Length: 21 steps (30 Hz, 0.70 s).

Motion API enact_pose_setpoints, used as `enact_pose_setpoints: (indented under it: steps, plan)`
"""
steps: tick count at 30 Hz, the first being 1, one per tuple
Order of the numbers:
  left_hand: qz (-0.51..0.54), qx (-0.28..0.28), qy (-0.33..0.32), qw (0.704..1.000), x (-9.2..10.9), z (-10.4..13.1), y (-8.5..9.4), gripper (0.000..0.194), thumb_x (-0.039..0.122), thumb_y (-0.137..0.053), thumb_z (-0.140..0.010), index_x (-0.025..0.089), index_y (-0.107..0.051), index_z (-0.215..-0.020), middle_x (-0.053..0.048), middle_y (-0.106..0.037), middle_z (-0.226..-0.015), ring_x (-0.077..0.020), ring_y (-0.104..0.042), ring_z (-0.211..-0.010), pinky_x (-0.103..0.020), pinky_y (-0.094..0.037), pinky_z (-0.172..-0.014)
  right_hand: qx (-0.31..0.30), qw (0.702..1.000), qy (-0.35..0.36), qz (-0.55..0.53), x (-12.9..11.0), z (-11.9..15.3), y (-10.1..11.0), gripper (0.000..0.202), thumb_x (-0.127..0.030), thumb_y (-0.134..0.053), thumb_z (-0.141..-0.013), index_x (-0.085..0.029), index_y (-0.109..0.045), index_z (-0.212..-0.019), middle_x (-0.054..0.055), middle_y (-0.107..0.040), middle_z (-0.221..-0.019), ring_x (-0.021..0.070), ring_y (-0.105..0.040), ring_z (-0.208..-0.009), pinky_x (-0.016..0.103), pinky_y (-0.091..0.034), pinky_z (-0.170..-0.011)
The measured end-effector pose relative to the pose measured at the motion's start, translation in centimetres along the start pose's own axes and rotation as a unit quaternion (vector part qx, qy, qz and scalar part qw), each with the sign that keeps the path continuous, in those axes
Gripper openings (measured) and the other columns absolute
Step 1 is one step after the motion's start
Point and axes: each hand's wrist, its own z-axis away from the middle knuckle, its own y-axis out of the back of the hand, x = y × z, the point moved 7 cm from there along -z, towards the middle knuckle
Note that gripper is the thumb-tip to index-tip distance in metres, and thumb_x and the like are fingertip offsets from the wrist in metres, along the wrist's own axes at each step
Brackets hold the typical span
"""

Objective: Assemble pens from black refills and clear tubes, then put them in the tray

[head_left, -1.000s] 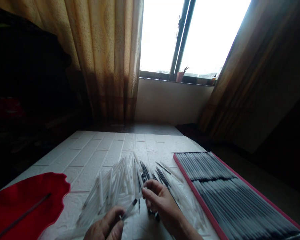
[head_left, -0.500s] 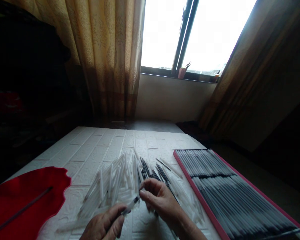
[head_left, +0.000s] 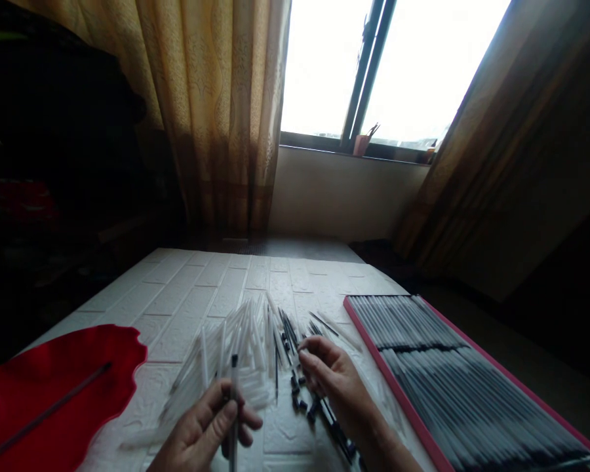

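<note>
My left hand (head_left: 201, 426) is closed on a clear pen barrel (head_left: 234, 377), gripped upright between thumb and fingers, with a black piece at its top. To the right, my right hand (head_left: 339, 380) is pinched above several small black pen parts (head_left: 297, 396). Whatever its fingertips hold, if anything, is hidden. Thin black refills (head_left: 287, 322) lie just beyond that hand. A loose heap of clear tubes (head_left: 216, 351) spreads behind my left hand.
On the right lies a pink-rimmed tray (head_left: 364, 324) with two rows of dark-cored clear pens (head_left: 472, 393). A red scalloped dish (head_left: 78, 360) at the left bears one thin dark stick (head_left: 54, 410). The white brick-patterned table (head_left: 216, 278) reaches toward a window.
My hands have moved apart: the right went away from the barrel, right and slightly forward. The left turned the barrel from slanted to upright. More small black parts now show between them.
</note>
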Motion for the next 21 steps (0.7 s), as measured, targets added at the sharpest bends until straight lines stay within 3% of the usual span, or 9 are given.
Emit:
enact_pose_setpoints:
  steps: [3,7,12,15,21]
  plan:
    - [0.094,0.075,0.023,0.992,0.1,-0.6,1.5,0.048,0.056,-0.084,-0.064,0.021,-0.065,-0.091,-0.01,-0.079,-0.09,-0.0269,-0.073,-0.077,-0.028,-0.051,-0.057,-0.002,1.0,-0.024,-0.005,0.0,0.1,-0.1,0.028,-0.039,-0.075,-0.065,-0.018,-0.061,-0.076,-0.006,-0.054,-0.058,0.0057,-0.04,-0.044,0.018,-0.03,-0.042]
    - [0.194,0.137,0.061,0.969,0.1,-1.1,2.7,0.04,0.029,-0.088,-0.065,0.022,-0.061,-0.094,-0.005,-0.08,-0.093,-0.0236,-0.075,-0.077,-0.029,-0.056,-0.065,-0.049,0.996,-0.071,0.027,0.9,0.5,-1.4,0.027,-0.038,-0.076,-0.061,-0.016,-0.067,-0.075,-0.001,-0.065,-0.061,0.007,-0.047,-0.044,0.02,-0.036,-0.045]
    - [0.232,0.197,0.094,0.948,1.3,-0.7,3.0,0.017,0.005,-0.061,-0.088,0.017,-0.059,-0.1,-0.01,-0.079,-0.097,-0.0182,-0.076,-0.077,-0.026,-0.059,-0.069,-0.085,0.992,-0.079,0.058,1.7,1.1,-2.6,0.039,-0.047,-0.079,-0.062,-0.013,-0.077,-0.081,0.004,-0.069,-0.063,0.008,-0.051,-0.046,0.021,-0.039,-0.047]
    - [0.226,0.22,0.08,0.946,1.9,-0.4,3.3,0.019,0.001,-0.05,-0.094,0.016,-0.058,-0.103,-0.012,-0.078,-0.102,-0.0166,-0.076,-0.079,-0.026,-0.061,-0.071,-0.089,0.992,-0.067,0.058,2.0,1.2,-3.0,0.048,-0.056,-0.079,-0.061,-0.013,-0.079,-0.082,0.007,-0.071,-0.065,0.009,-0.052,-0.046,0.022,-0.041,-0.046]
    - [0.224,0.18,0.033,0.957,0.9,-0.8,3.9,0.029,0.011,-0.074,-0.082,0.019,-0.057,-0.105,-0.01,-0.077,-0.105,-0.0204,-0.075,-0.09,-0.028,-0.061,-0.077,-0.093,0.993,-0.041,0.057,2.7,1.4,-3.5,0.055,-0.064,-0.075,-0.066,-0.014,-0.079,-0.09,0.01,-0.073,-0.071,0.0109,-0.056,-0.048,0.024,-0.046,-0.049]
